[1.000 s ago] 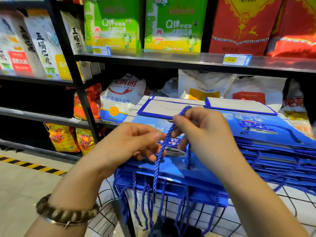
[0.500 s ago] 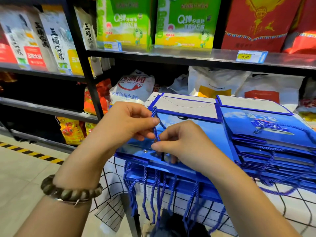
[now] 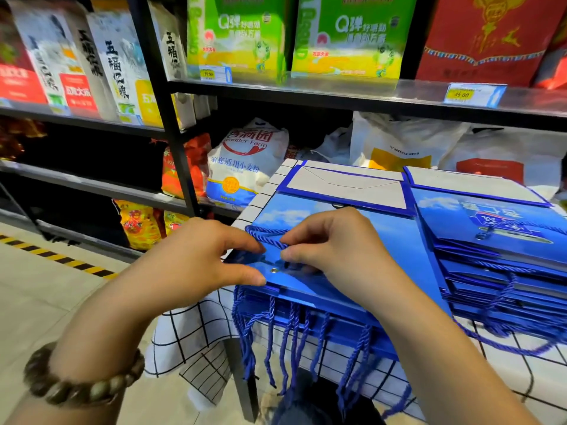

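Both hands are down on the top bag (image 3: 362, 237), a flat blue paper one that crowns the pile right under them. The right hand (image 3: 334, 246) has its fingers curled in, forefinger and thumb clamped together on the blue cord (image 3: 266, 235). The cord loops out to the left of that pinch and lies across the bag's face.

The left hand (image 3: 196, 259) comes in from the other side. Its forefinger tip sits on the cord, almost touching the right forefinger, and its thumb lies apart from it, flat on the bag's near edge. I can't tell whether this hand actually grips anything. A small metal eyelet (image 3: 274, 270) shines just beyond that thumb tip, between the two hands. A beaded bracelet (image 3: 79, 381) rings the left wrist.

Below the hands, a fringe of cords hangs off the pile's near edge over a checked cloth (image 3: 196, 332). To the right of the right hand is a second pile of bags (image 3: 491, 240), and beyond the left hand a flour sack (image 3: 245, 167) leans on the shelf.
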A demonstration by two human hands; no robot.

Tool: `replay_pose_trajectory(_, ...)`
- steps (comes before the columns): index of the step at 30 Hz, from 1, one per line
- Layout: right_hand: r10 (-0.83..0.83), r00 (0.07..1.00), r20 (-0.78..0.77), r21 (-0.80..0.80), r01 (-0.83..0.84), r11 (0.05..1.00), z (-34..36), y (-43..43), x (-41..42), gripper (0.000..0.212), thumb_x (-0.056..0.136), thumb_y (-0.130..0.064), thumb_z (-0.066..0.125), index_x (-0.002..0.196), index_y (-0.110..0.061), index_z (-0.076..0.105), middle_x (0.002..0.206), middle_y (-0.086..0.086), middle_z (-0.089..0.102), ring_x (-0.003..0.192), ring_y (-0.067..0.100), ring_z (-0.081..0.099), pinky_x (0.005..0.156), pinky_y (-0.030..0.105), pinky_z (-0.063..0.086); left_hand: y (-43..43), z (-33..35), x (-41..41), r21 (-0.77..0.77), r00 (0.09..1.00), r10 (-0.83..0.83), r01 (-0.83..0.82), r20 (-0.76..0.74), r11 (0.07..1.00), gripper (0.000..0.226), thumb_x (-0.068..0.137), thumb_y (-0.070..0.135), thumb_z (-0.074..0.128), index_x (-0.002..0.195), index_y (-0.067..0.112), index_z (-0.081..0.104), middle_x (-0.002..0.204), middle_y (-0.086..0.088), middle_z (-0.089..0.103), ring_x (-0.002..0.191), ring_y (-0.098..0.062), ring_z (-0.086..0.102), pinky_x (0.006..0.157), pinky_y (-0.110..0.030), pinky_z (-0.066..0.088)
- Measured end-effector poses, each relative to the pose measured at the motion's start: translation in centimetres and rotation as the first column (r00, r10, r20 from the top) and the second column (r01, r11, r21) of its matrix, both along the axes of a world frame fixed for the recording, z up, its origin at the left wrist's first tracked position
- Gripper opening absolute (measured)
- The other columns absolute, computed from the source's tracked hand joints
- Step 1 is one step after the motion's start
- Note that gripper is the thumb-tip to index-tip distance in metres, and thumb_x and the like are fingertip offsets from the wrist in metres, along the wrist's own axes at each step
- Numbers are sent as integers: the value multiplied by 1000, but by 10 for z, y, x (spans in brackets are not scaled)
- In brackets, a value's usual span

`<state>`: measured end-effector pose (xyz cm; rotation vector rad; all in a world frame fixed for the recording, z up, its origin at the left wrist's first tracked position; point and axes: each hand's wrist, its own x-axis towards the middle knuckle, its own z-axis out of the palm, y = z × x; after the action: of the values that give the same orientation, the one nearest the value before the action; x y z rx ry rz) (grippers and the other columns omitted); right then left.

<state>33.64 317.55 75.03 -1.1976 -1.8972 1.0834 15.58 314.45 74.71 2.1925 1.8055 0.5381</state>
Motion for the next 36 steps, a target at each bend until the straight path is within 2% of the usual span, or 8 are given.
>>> replay_pose_trajectory(3, -27, 999, 38, 25, 26, 999, -2, 0, -3, 25, 71, -11, 76, 57, -28, 64, 57, -9, 64, 68, 15, 68, 75, 40, 56, 1, -3, -2, 10, 1000, 1, -1, 7, 1000, 68, 45, 68, 51, 104, 36, 68, 92, 22, 66, 87, 0, 59, 78, -21, 47)
replay_pose_trajectory(7, -45, 996, 80, 50, 41, 998, -3, 2, -5, 27, 73, -12, 74, 58, -29, 61, 61, -11, 62, 67, 10, 66, 76, 34, 56, 0, -8, -3, 52, 995, -19, 13, 103, 999, 57, 47, 71, 51, 88, 37, 71, 63, 43, 52, 93, 12, 54, 72, -13, 46)
replay_pose_trajectory(10, -42, 994, 97, 60, 37, 998, -4, 3, -7, 26, 74, -12, 73, 59, -29, 61, 61, -8, 64, 65, 10, 67, 73, 29, 55, -1, -13, -3, 125, 991, -14, -3, 136, 992, 57, 53, 76, 63, 86, 31, 74, 64, 37, 56, 88, 11, 56, 69, -15, 47)
replay_pose_trajectory(15, -63, 995, 79, 68, 58, 996, -7, 4, -7, 22, 74, -13, 74, 61, -27, 62, 68, 2, 70, 69, 15, 69, 75, 34, 56, -1, -18, -3, 196, 989, -25, -4, 145, 981, 59, 55, 71, 45, 82, 29, 75, 63, 28, 64, 77, 5, 59, 63, -21, 49)
replay_pose_trajectory(20, -39, 988, 147, 130, 19, 991, -7, 4, -9, 4, 75, -16, 73, 74, -20, 71, 70, -5, 65, 79, 18, 66, 80, 39, 53, -2, -22, -3, 257, 987, -58, 17, 153, 966, 49, 64, 66, 46, 90, 31, 69, 56, 42, 51, 72, 15, 55, 62, -13, 45)
replay_pose_trajectory(24, -44, 992, 122, 135, 27, 990, -5, 5, -6, 8, 76, -11, 71, 81, -18, 72, 71, -5, 66, 78, 17, 65, 81, 38, 53, -4, -25, -2, 308, 986, -37, -14, 161, 951, 46, 67, 63, 45, 90, 32, 69, 80, 22, 66, 76, 1, 58, 56, -22, 47)
replay_pose_trajectory(29, -17, 985, 171, 139, -7, 990, -5, 5, -5, 9, 78, -12, 70, 84, -19, 72, 67, -17, 59, 73, 7, 61, 77, 29, 51, -3, -27, -2, 340, 989, -43, -7, 140, 940, 46, 71, 60, 47, 79, 24, 74, 66, 12, 69, 71, 1, 57, 63, -16, 44)
replay_pose_trajectory(36, 92, 856, 509, 270, -260, 927, 1, -9, 3, 38, 92, -30, 46, 129, -38, 45, 116, -5, 64, 105, 21, 55, 89, 37, 45, -1, -29, 5, 423, 984, -24, -54, 176, 905, 38, 75, 52, 47, 74, 24, 72, 62, 11, 66, 66, 0, 56, 56, -17, 42)
